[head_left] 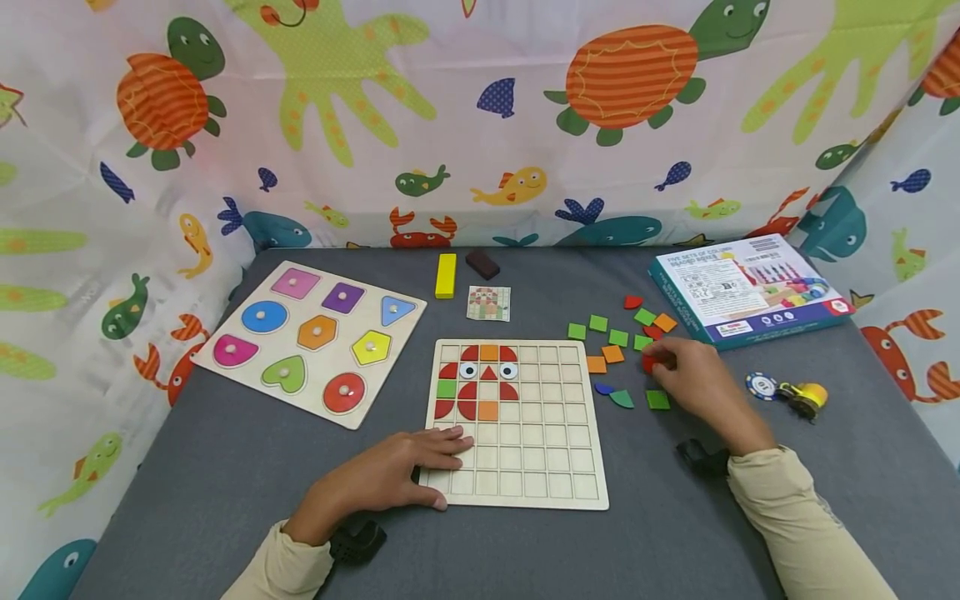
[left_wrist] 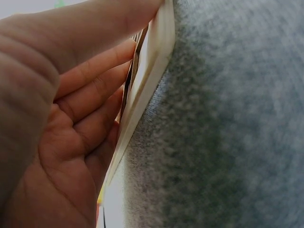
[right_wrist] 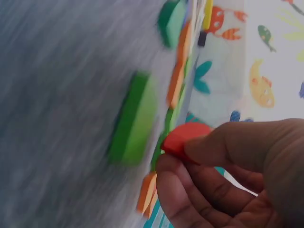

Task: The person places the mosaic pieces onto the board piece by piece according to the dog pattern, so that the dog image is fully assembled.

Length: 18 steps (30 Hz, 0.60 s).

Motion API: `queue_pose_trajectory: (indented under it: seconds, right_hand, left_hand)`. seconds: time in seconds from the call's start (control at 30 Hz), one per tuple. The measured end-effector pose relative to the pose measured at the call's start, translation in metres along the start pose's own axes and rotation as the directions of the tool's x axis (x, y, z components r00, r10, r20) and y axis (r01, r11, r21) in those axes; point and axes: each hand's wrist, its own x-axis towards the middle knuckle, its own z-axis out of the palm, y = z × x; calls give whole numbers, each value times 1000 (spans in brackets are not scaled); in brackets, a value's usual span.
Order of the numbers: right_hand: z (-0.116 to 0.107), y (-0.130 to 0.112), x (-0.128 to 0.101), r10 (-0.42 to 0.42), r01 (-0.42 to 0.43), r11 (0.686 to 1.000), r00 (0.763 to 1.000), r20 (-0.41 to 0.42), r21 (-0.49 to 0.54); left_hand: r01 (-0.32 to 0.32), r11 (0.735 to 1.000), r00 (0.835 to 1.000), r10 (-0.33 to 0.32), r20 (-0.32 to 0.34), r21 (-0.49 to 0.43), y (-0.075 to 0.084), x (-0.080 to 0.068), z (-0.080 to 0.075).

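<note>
- Pinching a red piece (right_wrist: 183, 137), the right hand (head_left: 693, 379) sits among loose tiles (head_left: 618, 337) on the counter (head_left: 225, 467).
- Left hand (head_left: 390, 475) lies flat, fingers spread on the grid board's (head_left: 540, 450) near-left corner.
- Box (head_left: 750, 287) lies beyond the right hand.

The only print stands on the blue-edged cardboard box (head_left: 750, 287), which lies to the right of the wooden grid board (head_left: 517, 421) on the grey surface (head_left: 660, 533). Its top line seems to read "FIVE SETS OF COLUMN"; the smaller print and symbols below are too small to read.
</note>
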Motion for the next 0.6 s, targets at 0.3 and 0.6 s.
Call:
queue_pose_trajectory:
  seconds: [0.3, 0.6]
  right_hand:
    - [20, -36, 7, -132, 129, 989, 990, 42, 66]
    - [43, -72, 13, -228, 210, 965, 967, 111, 158]
  left_hand:
    - [-14, 1000, 1000, 14, -11, -4, 0, -1, 0]
    - [-19, 1000, 1000, 19, -15, -5, 0, 0, 1]
